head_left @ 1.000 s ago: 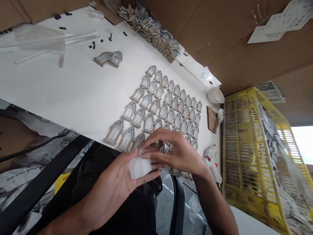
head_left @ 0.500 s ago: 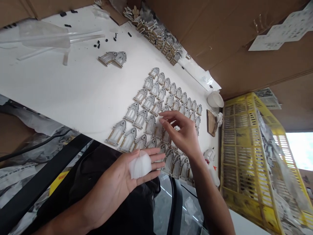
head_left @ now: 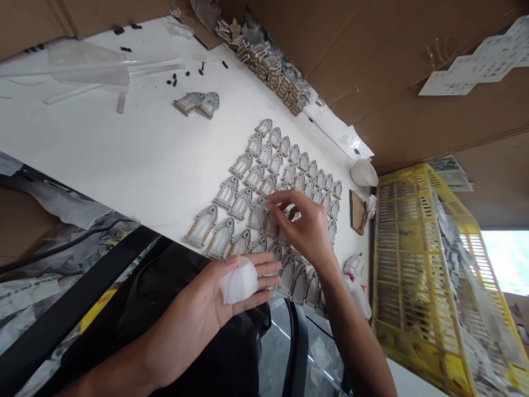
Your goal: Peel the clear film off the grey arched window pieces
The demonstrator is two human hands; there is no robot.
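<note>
My left hand (head_left: 206, 309) lies palm up near the table's front edge, fingers loosely stretched, with a small stack of white translucent arch-shaped sheets (head_left: 238, 282) resting on them. My right hand (head_left: 303, 226) hovers over the rows of small grey arched window frames (head_left: 285, 182) laid flat on the white table (head_left: 124, 149). Its fingertips are pinched together and press down on a frame in the middle rows; whether a thin sheet is between them I cannot make out.
Two loose window frames (head_left: 197, 102) lie farther left. Stacked frames (head_left: 275, 71) line the far edge by cardboard walls. A white bowl (head_left: 363, 172), a brown block (head_left: 359, 212) and a glue gun (head_left: 356, 275) sit right. A yellow crate (head_left: 438, 275) stands beside the table.
My right hand left the stack of sheets in my left palm, reached out over the rows of frames and lowered its pinched fingertips onto one. My left hand stayed nearly still.
</note>
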